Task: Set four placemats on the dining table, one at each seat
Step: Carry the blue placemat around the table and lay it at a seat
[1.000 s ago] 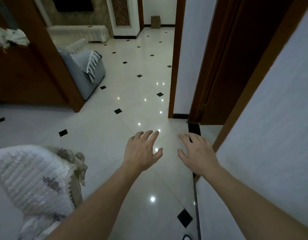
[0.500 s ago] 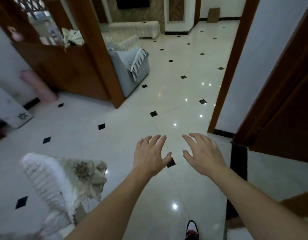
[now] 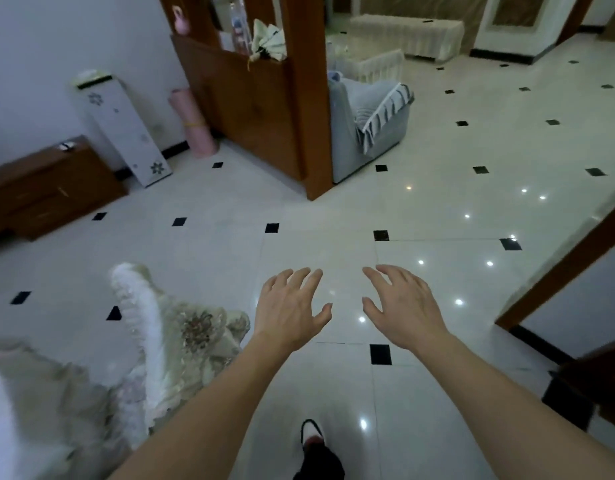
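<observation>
Both hands are out in front, palms down, and there's nothing in either of them. The left hand [image 3: 292, 308] has its fingers spread loosely and its thumb angled inward, hovering over the glossy white tiled floor with small black diamond insets [image 3: 437, 209]. The right hand [image 3: 404, 304] mirrors it just beside, fingers fanned and relaxed, gripping nothing and touching nothing. Bare forearms run back toward the camera, and one foot in a dark-and-white shoe [image 3: 313, 432] shows on the tiles below.

On the task, my read is that it hasn't really started. No placemat is in view anywhere, no dining table top is clearly visible, so all four mats appear to be left to fetch and lay.

Off the left forearm stands a cream chair back draped in a quilted, lace-edged floral cover [image 3: 181, 327], possibly a dining seat, though I can't say for sure. Further out on the left, a low brown wooden cabinet [image 3: 46, 188] sits against the wall, with a tall white panel printed with dark flowers [image 3: 126, 133] leaning beside it and a rolled pink mat [image 3: 195, 123] upright near a brown wooden partition [image 3: 257, 109]. Beyond that, a grey upholstered armchair with a fringed throw [image 3: 371, 116] sits in the open room.
</observation>
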